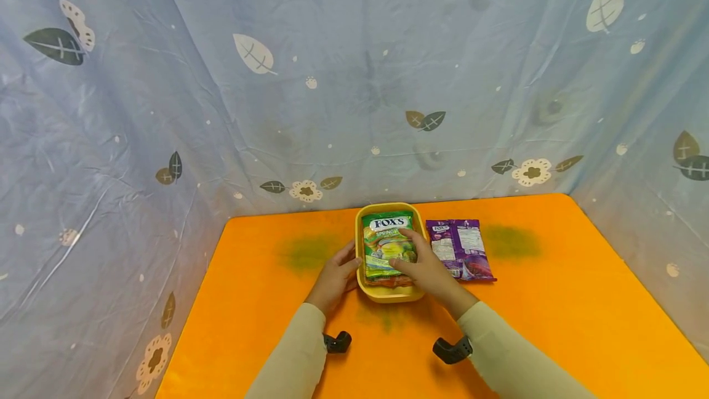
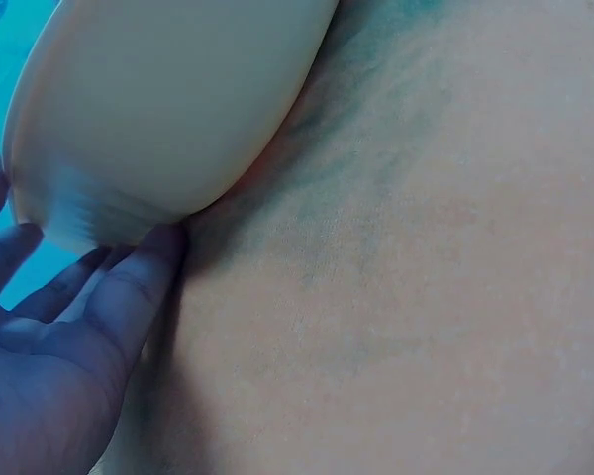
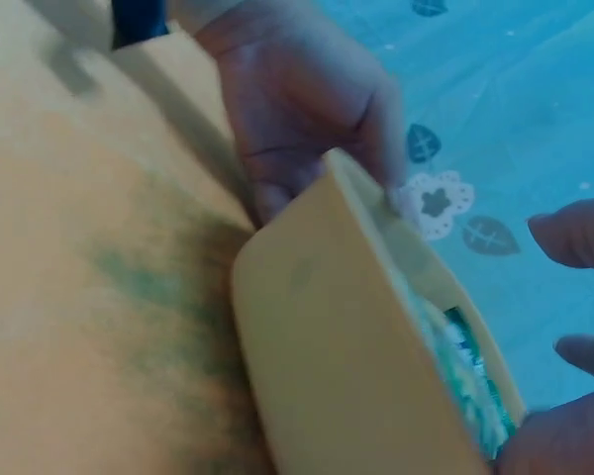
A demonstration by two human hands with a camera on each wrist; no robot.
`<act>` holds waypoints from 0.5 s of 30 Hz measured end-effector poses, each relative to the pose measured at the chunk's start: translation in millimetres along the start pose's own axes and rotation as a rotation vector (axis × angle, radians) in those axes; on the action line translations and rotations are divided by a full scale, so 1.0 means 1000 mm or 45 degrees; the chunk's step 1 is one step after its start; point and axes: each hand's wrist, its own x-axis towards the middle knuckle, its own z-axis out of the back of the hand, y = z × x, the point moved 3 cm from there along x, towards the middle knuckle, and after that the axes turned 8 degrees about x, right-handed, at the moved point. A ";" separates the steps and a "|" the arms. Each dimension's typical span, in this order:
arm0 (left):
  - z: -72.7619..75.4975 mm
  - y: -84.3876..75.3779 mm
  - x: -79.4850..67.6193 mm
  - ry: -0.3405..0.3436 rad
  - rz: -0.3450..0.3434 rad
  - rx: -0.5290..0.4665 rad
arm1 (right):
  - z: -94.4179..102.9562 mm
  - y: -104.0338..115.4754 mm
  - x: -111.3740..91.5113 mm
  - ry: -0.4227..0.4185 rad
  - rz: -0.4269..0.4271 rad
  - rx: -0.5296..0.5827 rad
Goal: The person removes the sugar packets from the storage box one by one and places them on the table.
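Note:
A yellow plastic tub [image 1: 386, 297] stands on the orange table. Inside it a green Fox's candy packet [image 1: 388, 240] lies face up, over an orange-red packet [image 1: 396, 281] that is mostly covered. My left hand [image 1: 333, 279] holds the tub's left side; in the left wrist view its fingertips [image 2: 163, 242] touch the outer wall. Spread across the green packet, my right hand [image 1: 429, 268] touches its right part with thumb and fingers. The right wrist view shows the packet's edge [image 3: 475, 381] inside the tub, with my right hand only partly in frame.
Right of the tub, purple Fox's packets [image 1: 461, 250] lie side by side on the orange table [image 1: 266, 300]. A blue-grey patterned curtain [image 1: 343, 91] surrounds the table at the back and sides. Black camera mounts [image 1: 453, 350] sit on both wrists.

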 end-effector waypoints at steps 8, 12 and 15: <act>0.001 0.001 0.001 -0.008 0.003 0.003 | -0.002 -0.004 0.006 -0.092 -0.043 -0.026; 0.001 0.001 0.001 -0.005 0.008 -0.002 | -0.003 -0.004 0.008 -0.113 -0.068 -0.041; 0.001 0.002 0.001 0.003 0.008 -0.016 | -0.004 -0.004 0.010 -0.131 -0.076 -0.055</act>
